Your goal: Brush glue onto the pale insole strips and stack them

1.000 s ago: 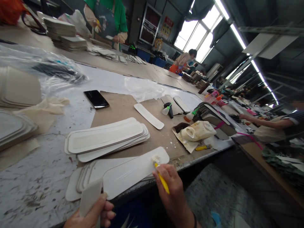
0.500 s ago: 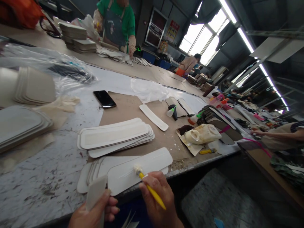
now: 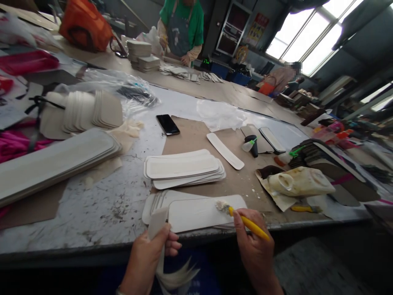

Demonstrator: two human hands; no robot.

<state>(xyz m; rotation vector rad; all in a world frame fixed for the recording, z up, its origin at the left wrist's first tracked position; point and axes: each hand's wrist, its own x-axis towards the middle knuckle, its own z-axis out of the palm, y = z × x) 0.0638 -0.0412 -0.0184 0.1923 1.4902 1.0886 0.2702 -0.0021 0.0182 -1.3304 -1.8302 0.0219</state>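
My right hand [image 3: 253,248] grips a yellow-handled glue brush [image 3: 245,221]; its white bristles rest on the top white panel [image 3: 199,213] of a fanned pile at the table's near edge. My left hand [image 3: 147,256] is closed on a bunch of narrow white strips [image 3: 158,229] that rise above the thumb and hang below the table edge. Behind the pile lies a second stack of white panels [image 3: 184,168] on brown paper [image 3: 196,139].
A black phone [image 3: 167,124], a single white strip [image 3: 225,150], a dirty glue jug [image 3: 299,182], small squeeze bottles [image 3: 249,144] and dark sole stacks [image 3: 331,164] lie beyond. Larger panel stacks [image 3: 58,157] sit left. A person in green [image 3: 182,28] works at the far side.
The view has swung left and tilted, showing more of the table's left side. My right hand's brush went left along the panel, then back right. My left hand still holds the strips.
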